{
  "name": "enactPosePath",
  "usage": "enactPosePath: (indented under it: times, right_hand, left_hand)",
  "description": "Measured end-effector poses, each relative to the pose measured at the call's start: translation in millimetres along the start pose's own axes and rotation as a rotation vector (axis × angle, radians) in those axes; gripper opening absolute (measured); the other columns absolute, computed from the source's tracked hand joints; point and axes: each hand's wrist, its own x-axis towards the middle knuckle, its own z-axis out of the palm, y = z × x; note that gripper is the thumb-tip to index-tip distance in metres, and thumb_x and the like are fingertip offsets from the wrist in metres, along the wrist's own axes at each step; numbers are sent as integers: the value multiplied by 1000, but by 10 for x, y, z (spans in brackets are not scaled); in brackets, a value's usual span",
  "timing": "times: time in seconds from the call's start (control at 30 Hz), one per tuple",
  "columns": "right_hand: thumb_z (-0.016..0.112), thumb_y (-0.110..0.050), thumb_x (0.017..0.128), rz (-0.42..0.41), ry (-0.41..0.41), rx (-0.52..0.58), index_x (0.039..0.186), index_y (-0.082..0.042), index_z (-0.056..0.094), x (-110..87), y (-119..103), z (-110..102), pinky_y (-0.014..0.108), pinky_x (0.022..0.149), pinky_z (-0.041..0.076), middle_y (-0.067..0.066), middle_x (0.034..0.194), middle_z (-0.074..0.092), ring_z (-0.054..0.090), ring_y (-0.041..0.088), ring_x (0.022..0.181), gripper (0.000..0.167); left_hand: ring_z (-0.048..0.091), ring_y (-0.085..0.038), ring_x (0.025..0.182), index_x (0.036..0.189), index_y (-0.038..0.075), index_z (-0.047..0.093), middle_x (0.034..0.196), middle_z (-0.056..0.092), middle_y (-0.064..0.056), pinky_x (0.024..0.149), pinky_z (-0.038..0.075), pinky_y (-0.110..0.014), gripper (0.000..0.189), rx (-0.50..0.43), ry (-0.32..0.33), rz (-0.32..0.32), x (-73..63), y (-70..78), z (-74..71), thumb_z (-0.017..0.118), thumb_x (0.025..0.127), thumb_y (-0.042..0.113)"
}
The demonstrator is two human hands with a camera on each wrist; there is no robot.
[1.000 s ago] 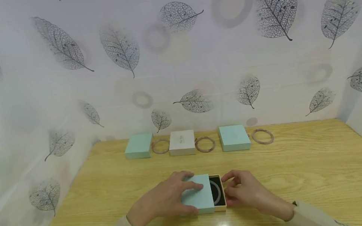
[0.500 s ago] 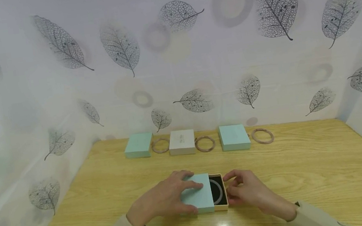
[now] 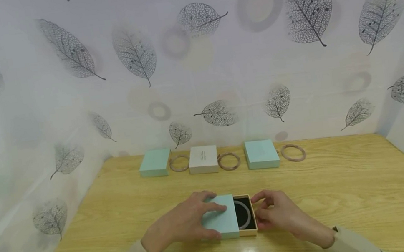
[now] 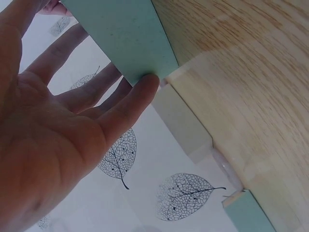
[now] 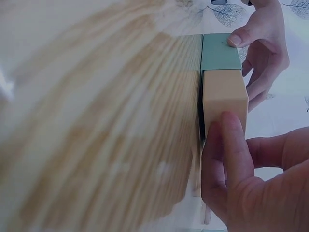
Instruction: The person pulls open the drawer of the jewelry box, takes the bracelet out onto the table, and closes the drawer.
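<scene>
A flat light-green box sleeve [image 3: 221, 225] lies on the table with its cream inner tray [image 3: 249, 233] partly out of the right side. Inside the tray, on black lining, lies a pale bangle [image 3: 249, 213], its left part hidden under the sleeve. My left hand [image 3: 184, 224] grips the sleeve, thumb at the near side and other fingers over the top and far side. The left wrist view has that thumb pressed to the green side wall [image 4: 128, 41]. My right hand [image 3: 280, 214] holds the tray by its outer end, fingertips against the cream end wall [image 5: 224, 94] in the right wrist view.
Along the back of the wooden table [image 3: 345, 184] stand a green box [image 3: 155, 163], a white box [image 3: 203, 159] and another green box [image 3: 261, 153]. Beside each, to its right, lies a bangle [image 3: 293, 153]. A leaf-printed curtain [image 3: 225, 72] hangs behind.
The inner tray has slid a little further right out of the sleeve along with my right hand, baring more of the bangle. My left hand and the sleeve have stayed in place.
</scene>
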Motion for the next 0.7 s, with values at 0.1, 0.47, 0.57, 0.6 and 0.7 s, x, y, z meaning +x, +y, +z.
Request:
enactPosePath:
  times: [0.1,0.47,0.57,0.6,0.7]
  right_hand:
    - [58,8,94,-3,-8,7,126,9,56,-6,4,-16,32,72,64,13,94,62,67,18,80,32]
    - [55,6,97,7,-28,21,127,9,54,-14,46,-64,30,71,63,13,96,62,67,18,80,31]
    - [55,5,98,3,-35,22,128,10,54,-16,52,-80,29,70,63,13,96,62,68,17,80,31]
    - [55,5,98,5,-36,23,128,10,54,-20,51,-84,29,70,63,13,95,62,68,17,79,31]
    - [55,6,98,10,-37,29,129,10,53,-32,44,-98,29,70,63,13,95,62,69,17,79,32]
  left_hand:
    - [50,-30,137,139,33,64,154,48,-10,107,52,-48,62,0,2,0,1,-8,7,83,82,48]
    - [49,-31,139,138,32,65,154,48,-11,109,51,-49,61,0,1,9,5,-10,12,83,82,48]
    - [49,-32,139,138,32,65,155,48,-11,109,50,-50,61,1,-2,7,6,-8,9,83,82,48]
    - [49,-32,139,139,32,65,155,48,-11,109,50,-50,61,1,-4,7,7,-7,9,83,82,48]
    - [49,-32,140,139,33,65,155,48,-10,110,50,-50,61,0,-9,3,10,-7,8,83,83,49]
